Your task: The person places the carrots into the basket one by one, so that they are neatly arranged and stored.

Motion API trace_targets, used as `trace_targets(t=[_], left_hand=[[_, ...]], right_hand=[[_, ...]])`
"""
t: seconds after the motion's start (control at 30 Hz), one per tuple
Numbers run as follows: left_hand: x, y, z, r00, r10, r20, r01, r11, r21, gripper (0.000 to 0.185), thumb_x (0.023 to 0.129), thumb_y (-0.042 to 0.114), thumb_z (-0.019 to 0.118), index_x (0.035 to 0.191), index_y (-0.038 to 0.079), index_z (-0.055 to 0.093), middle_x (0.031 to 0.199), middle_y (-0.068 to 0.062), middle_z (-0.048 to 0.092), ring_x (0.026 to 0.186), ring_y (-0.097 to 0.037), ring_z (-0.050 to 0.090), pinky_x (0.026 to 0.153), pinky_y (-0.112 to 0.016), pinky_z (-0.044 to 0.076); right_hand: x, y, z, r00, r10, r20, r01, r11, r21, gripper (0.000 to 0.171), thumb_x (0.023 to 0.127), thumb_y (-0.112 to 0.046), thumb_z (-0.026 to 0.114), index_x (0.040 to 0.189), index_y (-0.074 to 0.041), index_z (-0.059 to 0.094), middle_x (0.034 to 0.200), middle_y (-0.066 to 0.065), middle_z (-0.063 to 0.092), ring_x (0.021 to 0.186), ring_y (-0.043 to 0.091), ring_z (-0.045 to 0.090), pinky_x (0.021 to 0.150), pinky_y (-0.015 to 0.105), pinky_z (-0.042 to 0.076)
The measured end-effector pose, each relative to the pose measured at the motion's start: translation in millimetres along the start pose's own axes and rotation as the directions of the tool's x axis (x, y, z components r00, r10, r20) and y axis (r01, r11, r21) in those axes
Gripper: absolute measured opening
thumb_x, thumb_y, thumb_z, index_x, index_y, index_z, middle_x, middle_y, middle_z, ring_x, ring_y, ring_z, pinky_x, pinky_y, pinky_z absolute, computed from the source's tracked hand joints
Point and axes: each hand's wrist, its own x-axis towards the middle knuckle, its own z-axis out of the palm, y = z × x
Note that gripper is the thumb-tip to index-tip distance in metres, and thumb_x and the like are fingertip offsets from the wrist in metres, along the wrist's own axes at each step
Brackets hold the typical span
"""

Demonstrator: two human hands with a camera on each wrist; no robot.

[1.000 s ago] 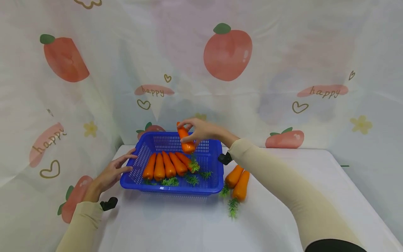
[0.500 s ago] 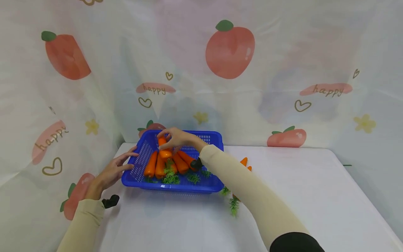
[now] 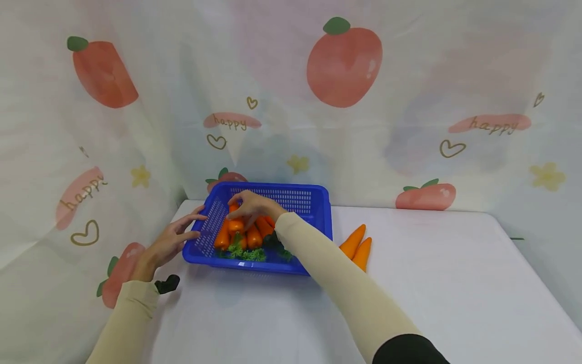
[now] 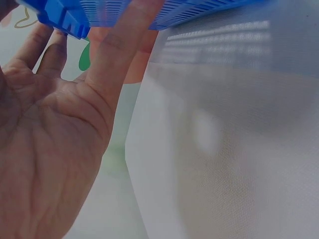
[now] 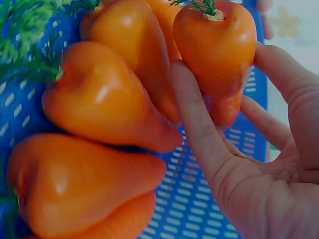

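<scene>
My right hand [image 3: 255, 205] is inside a blue plastic basket [image 3: 324, 210] and holds an orange carrot [image 5: 219, 47] with a green top between thumb and fingers. That carrot is over a row of other carrots [image 3: 253, 237] lying in the basket, their leafy tops [image 3: 254, 255] toward the front wall. Part of the row is hidden by the right hand and sleeve. At the basket's left side, my left hand [image 3: 165, 245] touches the rim with outstretched fingers and thumb. The left wrist view shows its thumb [image 4: 117, 52] straight against the basket's slotted wall.
Two more carrots [image 3: 354, 242] lie on the white table [image 3: 432, 273] to the right of the basket, partly behind the right sleeve [image 3: 336, 283]. A printed cloth [image 3: 273, 76] hangs behind and to the left of the table.
My right hand has carried the carrot leftward and lowered it over the row at the basket's left. The left hand has stayed at the rim. The head view has shifted slightly.
</scene>
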Motion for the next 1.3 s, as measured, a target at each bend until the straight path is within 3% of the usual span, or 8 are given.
trace_targets(t=[0.3, 0.83, 1.1, 1.3], left_hand=[[5.2, 0.5, 4.2, 1.000, 0.009, -0.001, -0.009, 1.000, 0.024, 0.050, 0.103, 0.011, 0.060, 0.150, 0.004, 0.046, 0.173, 0.002, 0.009, 0.156, -0.042, 0.004, 0.098, -0.037, 0.056], [7.9, -3.4, 8.6, 1.000, -0.002, -0.014, 0.002, 1.000, 0.004, 0.049, 0.102, 0.010, 0.060, 0.149, 0.004, 0.047, 0.173, 0.002, 0.010, 0.156, -0.042, 0.009, 0.099, -0.046, 0.055], [4.7, -2.8, 6.0, 1.000, 0.003, -0.012, -0.003, 1.000, 0.019, 0.049, 0.103, 0.011, 0.060, 0.149, 0.003, 0.046, 0.173, 0.001, 0.010, 0.156, -0.042, 0.006, 0.100, -0.047, 0.054], [2.1, -3.8, 0.7, 1.000, 0.006, -0.017, -0.005, 1.000, 0.029, 0.048, 0.103, 0.010, 0.059, 0.149, 0.003, 0.047, 0.173, 0.001, 0.010, 0.156, -0.043, 0.006, 0.099, -0.048, 0.054]], right_hand=[[-0.9, 0.4, 12.3, 0.998, 0.052, -0.036, -0.052, 0.999, 0.005, 0.058, 0.096, -0.017, 0.074, 0.147, -0.001, 0.052, 0.144, 0.021, 0.052, 0.079, 0.032, 0.075, 0.081, 0.048, 0.062], [-3.7, 2.1, 23.4, 0.995, 0.048, -0.090, -0.057, 0.993, -0.104, 0.055, 0.096, -0.024, 0.075, 0.143, -0.003, 0.056, 0.144, 0.019, 0.053, 0.086, 0.024, 0.073, 0.079, 0.042, 0.063], [-2.8, 2.4, 25.3, 0.996, 0.037, -0.076, -0.046, 0.992, -0.116, 0.059, 0.098, -0.028, 0.073, 0.147, -0.004, 0.052, 0.142, 0.019, 0.056, 0.081, 0.029, 0.075, 0.079, 0.042, 0.062], [-4.8, -2.5, 25.2, 1.000, 0.023, -0.019, -0.025, 0.992, -0.123, 0.062, 0.098, -0.029, 0.071, 0.151, -0.007, 0.047, 0.150, 0.020, 0.047, 0.087, 0.027, 0.073, 0.080, 0.045, 0.062]])
